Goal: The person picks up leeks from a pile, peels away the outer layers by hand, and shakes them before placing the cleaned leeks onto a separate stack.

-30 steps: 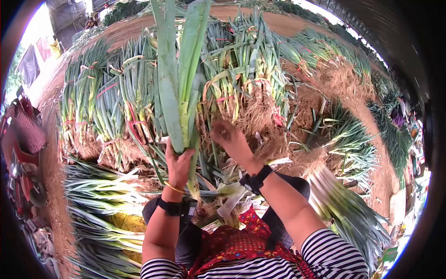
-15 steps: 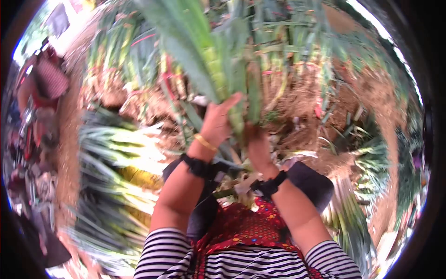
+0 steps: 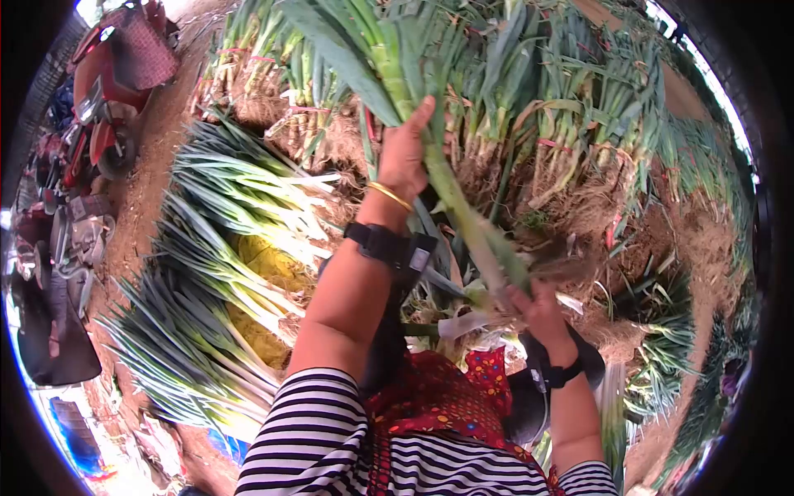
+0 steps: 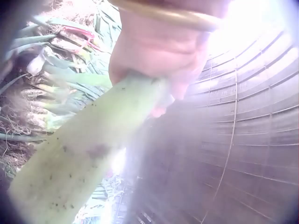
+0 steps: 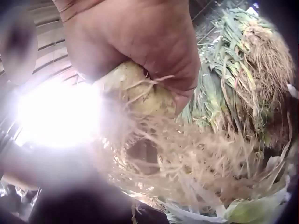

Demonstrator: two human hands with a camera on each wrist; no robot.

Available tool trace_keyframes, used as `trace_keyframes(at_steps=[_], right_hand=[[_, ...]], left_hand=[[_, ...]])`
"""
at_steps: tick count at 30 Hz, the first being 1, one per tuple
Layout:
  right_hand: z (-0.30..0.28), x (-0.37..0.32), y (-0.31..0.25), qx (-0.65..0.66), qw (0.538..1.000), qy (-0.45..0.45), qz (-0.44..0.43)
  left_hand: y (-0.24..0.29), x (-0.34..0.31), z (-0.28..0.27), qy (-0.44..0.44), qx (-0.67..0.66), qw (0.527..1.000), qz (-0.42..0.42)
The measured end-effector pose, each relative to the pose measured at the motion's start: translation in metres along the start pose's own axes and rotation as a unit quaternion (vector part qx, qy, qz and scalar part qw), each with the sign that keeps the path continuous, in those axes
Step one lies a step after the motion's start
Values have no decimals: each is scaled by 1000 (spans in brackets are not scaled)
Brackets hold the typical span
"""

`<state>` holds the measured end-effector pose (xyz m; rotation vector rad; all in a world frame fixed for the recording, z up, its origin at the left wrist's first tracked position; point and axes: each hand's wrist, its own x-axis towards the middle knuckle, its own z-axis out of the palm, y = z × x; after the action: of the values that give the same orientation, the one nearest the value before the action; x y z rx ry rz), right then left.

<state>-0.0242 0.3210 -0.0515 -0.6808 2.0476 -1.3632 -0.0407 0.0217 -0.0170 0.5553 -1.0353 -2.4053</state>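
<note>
A long leek (image 3: 453, 198) slants from upper left to lower right in the head view. My left hand (image 3: 405, 155) grips its stalk just below the spread of green leaves. My right hand (image 3: 546, 318) holds the leek's lower end. In the left wrist view the pale stalk (image 4: 88, 140), dotted with dark specks, passes into the curled left hand (image 4: 159, 51). The right wrist view has my right hand (image 5: 135, 42) closed round the whitish base (image 5: 149, 95), with tangled roots (image 5: 187, 158) hanging beneath.
Tied leek bundles (image 3: 554, 124) stand in a row at the far side. Loose leeks (image 3: 215, 273) lie in piles at the left, near yellow material (image 3: 266, 264). More leeks (image 3: 662, 347) lie at the right. A red motorbike (image 3: 107, 99) stands at the upper left.
The leek has tilted, its lower end swinging to the right. My right hand has moved from beside the stalk to its root end. The head view has shifted left and down.
</note>
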Motion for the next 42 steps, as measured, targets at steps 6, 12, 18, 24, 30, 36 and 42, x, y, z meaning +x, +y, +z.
trace_keyframes(at_steps=[6, 12, 18, 24, 30, 36, 42], right_hand=[[-1, -36, -30, -146, 986, -79, 26], [-5, -75, -54, -225, 967, -84, 80], [-25, -139, -32, -221, 956, -88, 173], [-46, -98, -21, -398, 912, 37, -95], [-27, 7, -82, -220, 951, 181, -121], [34, 113, -77, -65, 986, 112, -102], [46, 129, -80, 13, 982, 140, -124]], left_hand=[[9, 13, -26, -10, -5, 1000, -9], [8, 19, -35, -39, -28, 998, -49], [29, 36, -68, 26, -12, 999, 34], [24, 11, -41, -13, 27, 999, 42], [-1, -15, -11, -44, 36, 997, 43], [-37, -19, 4, -95, -27, 994, 47], [-31, -28, 18, -106, -12, 994, 27]])
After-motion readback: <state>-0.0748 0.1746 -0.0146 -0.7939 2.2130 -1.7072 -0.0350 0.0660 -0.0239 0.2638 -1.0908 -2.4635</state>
